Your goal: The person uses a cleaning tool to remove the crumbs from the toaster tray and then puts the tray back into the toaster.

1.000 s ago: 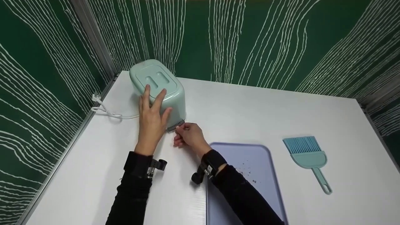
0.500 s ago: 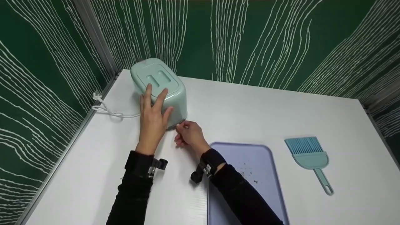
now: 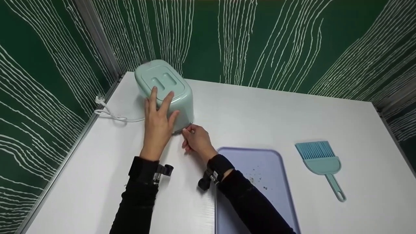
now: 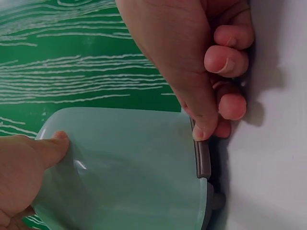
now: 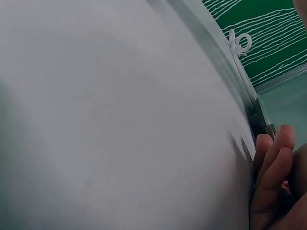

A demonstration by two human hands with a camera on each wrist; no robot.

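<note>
A mint-green toaster with a lid bearing two oblong recesses stands at the table's back left. My left hand rests on its near end with fingers spread over the lid's edge; the thumb lies against the side in the left wrist view. Low on that end, my right hand pinches the grey edge of the crumb tray between thumb and curled fingers. That edge sits against the toaster's base; the rest of the crumb tray is hidden inside. In the right wrist view, my right fingers are close to the tabletop.
A lilac tray with dark crumbs lies under my right forearm. To its right lies a blue-green hand brush. The toaster's white cord and plug lie by the left table edge. Green walls with white lines stand behind and left.
The crumb tray's grey edge, which stuck out from the toaster's base, has gone in against it. My right hand has moved slightly forward with it. My left hand stays on the toaster.
</note>
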